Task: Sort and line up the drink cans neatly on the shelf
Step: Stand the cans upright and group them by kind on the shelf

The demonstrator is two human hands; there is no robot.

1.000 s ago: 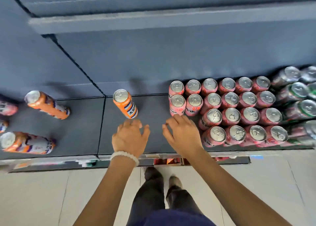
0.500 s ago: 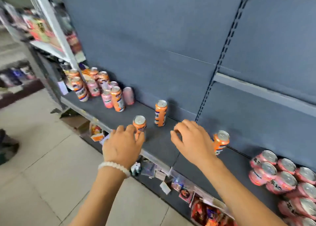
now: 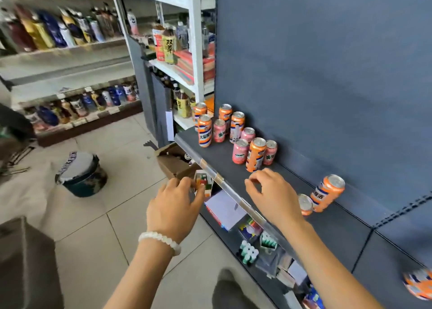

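A dark grey shelf (image 3: pixel 233 168) runs from the middle toward the lower right. At its far left end stands a mixed cluster of tall orange cans (image 3: pixel 255 154) and shorter pink cans (image 3: pixel 240 151). My right hand (image 3: pixel 273 196) hovers over the shelf just in front of that cluster, fingers loosely curled, holding nothing. Right of it stand a tall orange can (image 3: pixel 327 193) and another orange can (image 3: pixel 305 204) partly hidden behind my hand. My left hand (image 3: pixel 175 205), with a white bead bracelet, hangs in front of the shelf edge, empty. A blurred orange can (image 3: pixel 418 286) shows at the right edge.
Small packets and boxes (image 3: pixel 249 252) fill the lower shelf under the rail. An open cardboard box (image 3: pixel 173 161) and a round dark container (image 3: pixel 81 177) sit on the tiled floor. White shelves with bottles (image 3: pixel 168 46) stand behind.
My view has swung further left along the shelf. Both hands have moved left toward the mixed cluster; the pink can block is out of sight.
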